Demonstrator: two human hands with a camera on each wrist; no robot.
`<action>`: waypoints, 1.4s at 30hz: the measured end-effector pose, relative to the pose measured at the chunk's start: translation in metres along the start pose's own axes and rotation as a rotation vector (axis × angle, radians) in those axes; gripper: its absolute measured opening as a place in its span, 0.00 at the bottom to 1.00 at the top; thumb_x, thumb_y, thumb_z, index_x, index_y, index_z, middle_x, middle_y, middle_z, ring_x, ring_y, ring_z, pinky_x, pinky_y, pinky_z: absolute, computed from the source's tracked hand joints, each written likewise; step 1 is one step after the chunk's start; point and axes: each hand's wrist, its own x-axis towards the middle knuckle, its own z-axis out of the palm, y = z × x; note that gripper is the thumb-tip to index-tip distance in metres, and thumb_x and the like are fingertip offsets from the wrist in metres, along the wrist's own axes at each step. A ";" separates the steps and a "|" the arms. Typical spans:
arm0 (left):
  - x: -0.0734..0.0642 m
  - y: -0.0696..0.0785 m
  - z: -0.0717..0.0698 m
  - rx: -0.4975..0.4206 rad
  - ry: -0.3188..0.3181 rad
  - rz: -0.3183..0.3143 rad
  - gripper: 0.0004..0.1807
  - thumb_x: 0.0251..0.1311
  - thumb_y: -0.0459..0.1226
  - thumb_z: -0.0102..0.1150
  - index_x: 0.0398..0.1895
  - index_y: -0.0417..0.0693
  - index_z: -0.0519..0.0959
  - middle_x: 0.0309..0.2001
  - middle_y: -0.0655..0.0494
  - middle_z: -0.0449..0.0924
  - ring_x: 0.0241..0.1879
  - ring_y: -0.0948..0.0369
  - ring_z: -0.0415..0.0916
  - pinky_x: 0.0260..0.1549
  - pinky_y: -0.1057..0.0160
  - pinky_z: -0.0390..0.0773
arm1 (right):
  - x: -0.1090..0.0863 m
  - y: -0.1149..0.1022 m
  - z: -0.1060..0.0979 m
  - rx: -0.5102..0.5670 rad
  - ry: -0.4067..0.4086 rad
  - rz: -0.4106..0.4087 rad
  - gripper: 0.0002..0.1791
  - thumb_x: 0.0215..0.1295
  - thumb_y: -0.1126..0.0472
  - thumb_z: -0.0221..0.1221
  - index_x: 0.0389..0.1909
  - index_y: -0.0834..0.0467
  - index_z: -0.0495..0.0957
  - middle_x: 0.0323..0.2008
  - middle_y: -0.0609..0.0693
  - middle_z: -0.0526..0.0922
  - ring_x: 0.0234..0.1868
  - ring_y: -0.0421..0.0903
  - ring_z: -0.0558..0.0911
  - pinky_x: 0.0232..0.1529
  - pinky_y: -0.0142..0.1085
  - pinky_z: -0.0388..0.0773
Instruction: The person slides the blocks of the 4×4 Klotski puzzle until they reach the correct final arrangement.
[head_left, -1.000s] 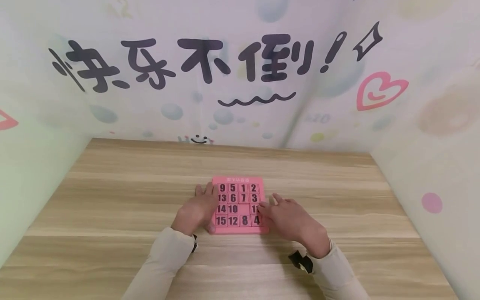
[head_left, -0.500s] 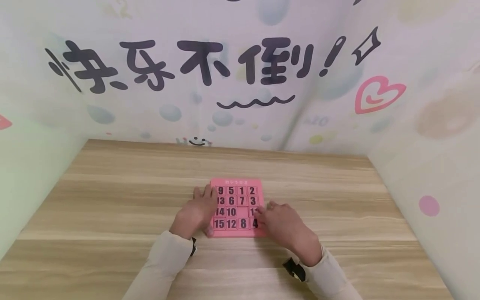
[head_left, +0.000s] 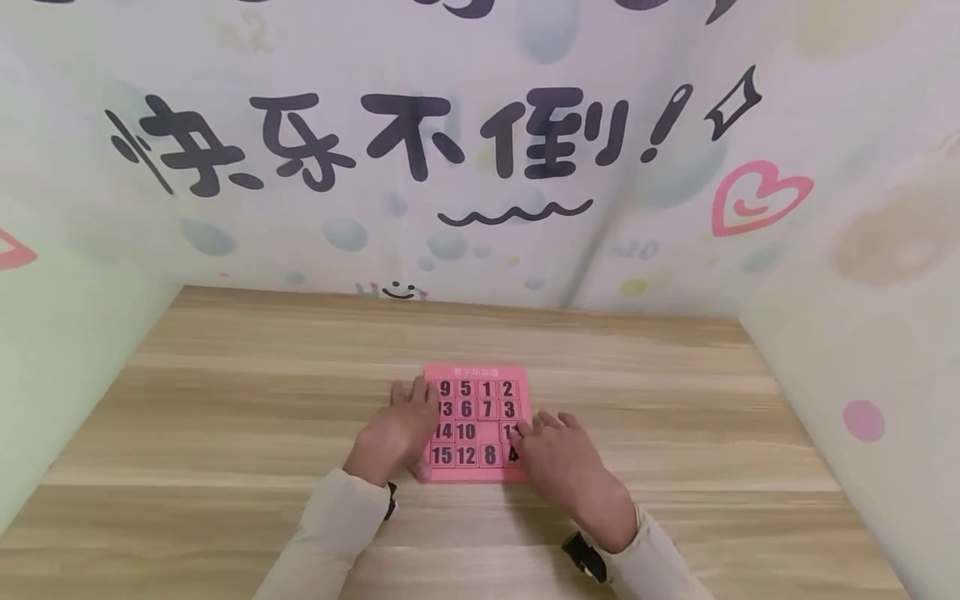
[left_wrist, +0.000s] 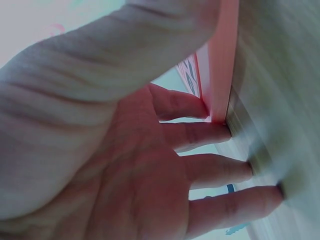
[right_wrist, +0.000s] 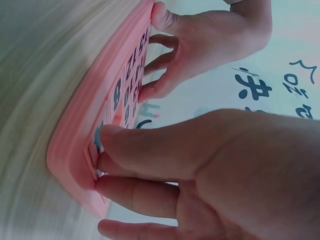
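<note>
A pink number sliding puzzle (head_left: 480,476) lies flat on the wooden table, its rows of tiles reading 9 5 1 2, 13 6 7 3, 14 10 gap 11 and 15 12 8 4. My left hand (head_left: 396,429) braces its left side, thumb at the near corner. In the left wrist view the fingers (left_wrist: 212,167) of that hand extend straight, some tips down on the table. My right hand (head_left: 558,458) reaches over the lower right edge, fingertips at the 11 tile (head_left: 508,431) and the 4 tile (head_left: 513,453). The right thumb (right_wrist: 117,137) touches the tile face, partly hiding the 4.
The wooden table (head_left: 285,358) runs back to a printed wall (head_left: 480,258) with large dark characters. Side walls rise at left and right. Pale sleeves (head_left: 330,517) and black wrist straps (head_left: 583,557) sit behind the hands.
The right hand has shifted nearer and slightly left, its fingertips sliding down from the 11 tile toward the 4. The tile order is the same. The left hand stays put; the head view tilts slightly.
</note>
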 end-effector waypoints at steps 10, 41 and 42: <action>-0.001 -0.001 0.002 0.006 -0.018 0.003 0.66 0.30 0.38 0.81 0.75 0.28 0.51 0.76 0.29 0.43 0.72 0.30 0.46 0.55 0.45 0.79 | -0.001 -0.004 0.005 0.015 0.102 -0.045 0.10 0.68 0.54 0.59 0.43 0.53 0.84 0.43 0.45 0.85 0.43 0.47 0.81 0.48 0.44 0.79; -0.002 -0.006 0.003 -0.003 -0.001 0.030 0.65 0.36 0.40 0.79 0.76 0.31 0.48 0.77 0.32 0.42 0.74 0.31 0.42 0.71 0.41 0.56 | 0.007 -0.005 0.011 0.171 0.138 -0.132 0.20 0.70 0.58 0.58 0.61 0.53 0.79 0.61 0.51 0.80 0.63 0.59 0.76 0.62 0.55 0.74; -0.001 -0.006 0.002 -0.008 -0.002 0.028 0.66 0.36 0.40 0.79 0.76 0.31 0.48 0.77 0.32 0.42 0.74 0.31 0.42 0.71 0.41 0.56 | 0.008 -0.004 0.011 0.179 0.136 -0.132 0.20 0.71 0.57 0.58 0.61 0.53 0.79 0.61 0.51 0.80 0.64 0.59 0.76 0.62 0.56 0.74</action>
